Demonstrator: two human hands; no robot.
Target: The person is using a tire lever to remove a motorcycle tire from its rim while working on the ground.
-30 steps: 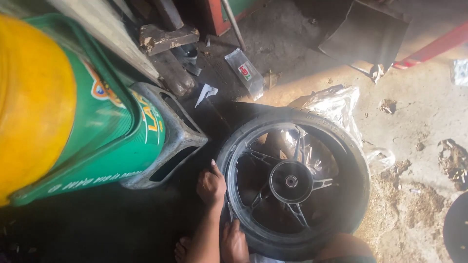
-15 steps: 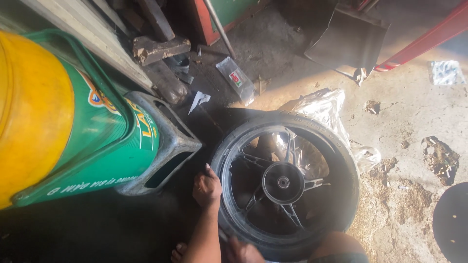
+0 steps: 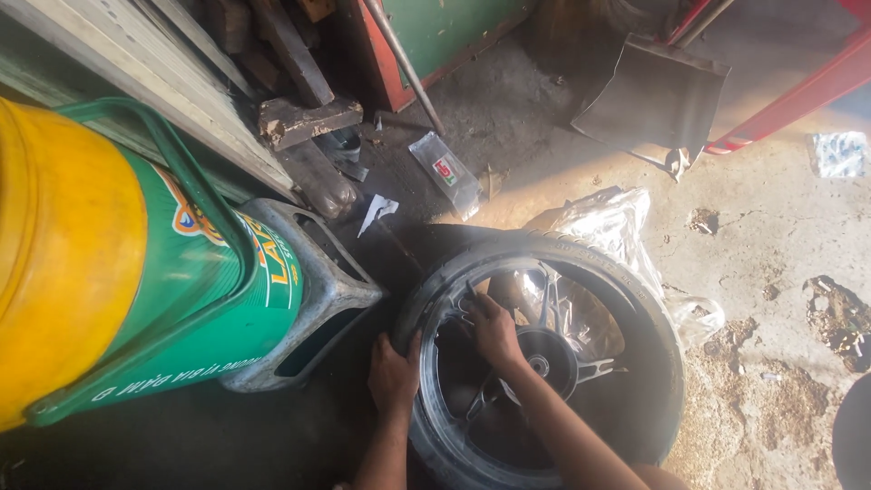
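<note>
A black motorcycle wheel [image 3: 544, 363], tyre fitted on its spoked alloy rim, lies flat on the concrete floor [image 3: 771, 236] near the middle of the view, slightly to the right. Lying flat lets both hands work on it from above without it rolling.

The left hand [image 3: 393, 374] rests on the tyre's left sidewall, palm down and fingers spread over the rubber; its grip is a flat press rather than a closed hold, seemingly steadying the wheel. The right hand [image 3: 494, 328] reaches inside the rim toward the far-left inner edge, fingers curled against the rim near a spoke; whether they pinch anything small I cannot tell.

Crumpled clear plastic sheeting [image 3: 608, 227] lies under and beyond the wheel's far side, likely keeping it off the grit. Just left of the wheel stands a grey plastic base [image 3: 318, 290] carrying a green and yellow drum [image 3: 118, 272] lying on its side. Farther off sit scrap wood blocks [image 3: 308, 118], a small flat packet [image 3: 445, 171], and a dark metal dustpan [image 3: 653, 95] at far right.
</note>
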